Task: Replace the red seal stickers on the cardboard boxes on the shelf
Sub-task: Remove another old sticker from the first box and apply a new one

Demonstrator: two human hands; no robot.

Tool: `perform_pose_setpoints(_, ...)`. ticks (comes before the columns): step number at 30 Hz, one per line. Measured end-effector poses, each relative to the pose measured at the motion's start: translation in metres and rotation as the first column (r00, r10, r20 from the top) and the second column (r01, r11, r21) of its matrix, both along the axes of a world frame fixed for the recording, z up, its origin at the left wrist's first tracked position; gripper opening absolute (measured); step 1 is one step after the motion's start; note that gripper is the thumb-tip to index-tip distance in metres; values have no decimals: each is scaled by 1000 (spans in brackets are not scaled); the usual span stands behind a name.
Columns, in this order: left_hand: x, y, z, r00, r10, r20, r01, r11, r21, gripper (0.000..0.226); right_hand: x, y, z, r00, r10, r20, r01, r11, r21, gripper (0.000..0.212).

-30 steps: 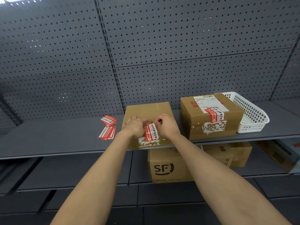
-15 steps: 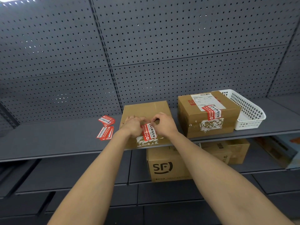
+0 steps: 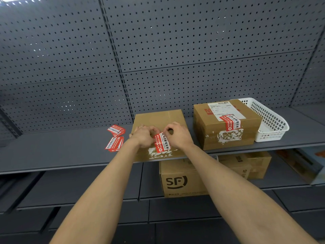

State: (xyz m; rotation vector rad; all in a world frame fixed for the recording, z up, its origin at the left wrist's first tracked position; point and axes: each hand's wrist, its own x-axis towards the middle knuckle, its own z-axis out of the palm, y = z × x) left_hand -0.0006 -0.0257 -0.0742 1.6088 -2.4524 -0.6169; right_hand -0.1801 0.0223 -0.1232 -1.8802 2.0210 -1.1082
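grey metal shelf (image 3: 52,152) w/ perforated back panel (image 3: 175,50). flat cardboard box (image 3: 158,118) at the shelf's front edge. red seal sticker (image 3: 161,142) wraps from box top down its front face, long axis front-to-back, slightly tilted. left hand (image 3: 143,138) & right hand (image 3: 177,135) on box top, curled fingers pinch sticker's upper end. spare stickers (image 3: 115,138) left of box.

Red-and-white sticker (image 3: 161,142), brown box (image 3: 159,118), white lattice basket (image 3: 270,120), grey perforated panel (image 3: 193,41)
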Motion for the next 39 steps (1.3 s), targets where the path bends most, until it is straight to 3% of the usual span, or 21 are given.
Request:
perform_pose_setpoints(10, 1, -4, -5, 1000, 0, 6, 0, 999, -33, 41, 1, 6, 5, 1000, 28, 3, -28, 999, 32, 30)
perform_pose_setpoints(17, 2, -9, -9, 999, 9, -45, -10, 1000, -25, 38, 2, 7, 4, 999, 6, -38, -5, 1000, 6, 11)
perform_pose_setpoints(33, 3, -20, -17, 994, 23, -106, -23, 1000, 1, 20, -1, 9, 8, 999, 39, -8, -38, 996, 85, 14)
perform_pose_setpoints(39, 10, -2, -12, 951, 122, -284, -119, 992, 27, 34, -3, 10, 9, 997, 64, 39, -68, 992, 104, 14)
